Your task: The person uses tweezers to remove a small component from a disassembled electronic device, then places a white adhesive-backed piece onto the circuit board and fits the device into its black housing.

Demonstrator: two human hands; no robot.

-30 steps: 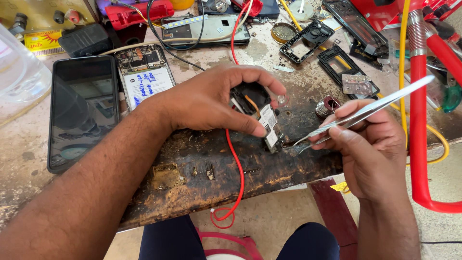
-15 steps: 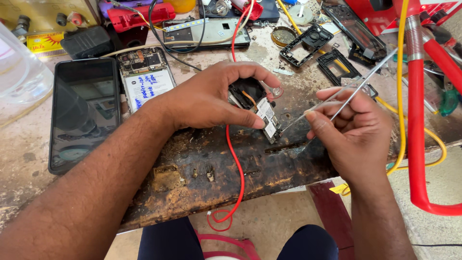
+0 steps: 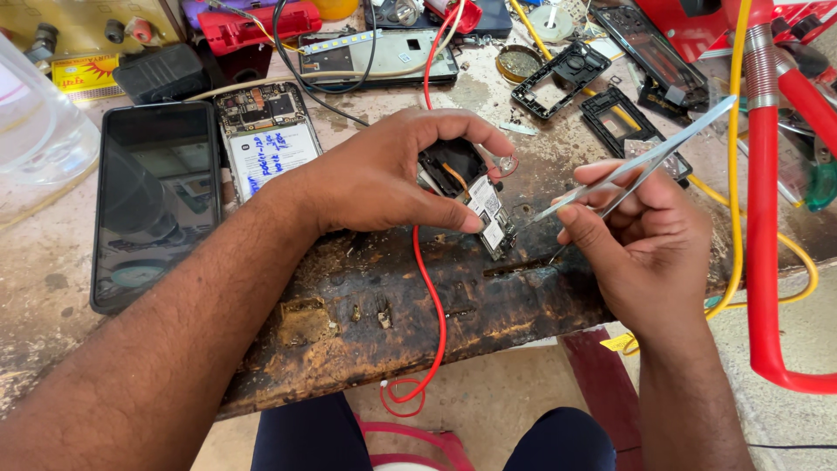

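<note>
My left hand (image 3: pixel 384 179) grips a small circuit board (image 3: pixel 484 209) with white labels, tilted on edge over the dark, scorched workbench (image 3: pixel 418 296). A red wire (image 3: pixel 433 296) runs from under that hand down over the bench's front edge. To the right, my right hand (image 3: pixel 641 240) holds metal tweezers (image 3: pixel 645 166), their tips pointing left and close to the board's right edge. The far end of the tweezers sticks up to the right.
A black phone screen (image 3: pixel 157 201) and an open phone body (image 3: pixel 266 139) lie at the left. Black phone frames (image 3: pixel 562 78) and other parts sit at the back. A red hose (image 3: pixel 767 218) and yellow cable (image 3: pixel 737 157) hang at the right. A clear container (image 3: pixel 35 131) stands far left.
My right hand has turned the tweezers from nearly level to pointing down-left and shifted left, bringing the tips near the board. The left hand has kept its hold on the board.
</note>
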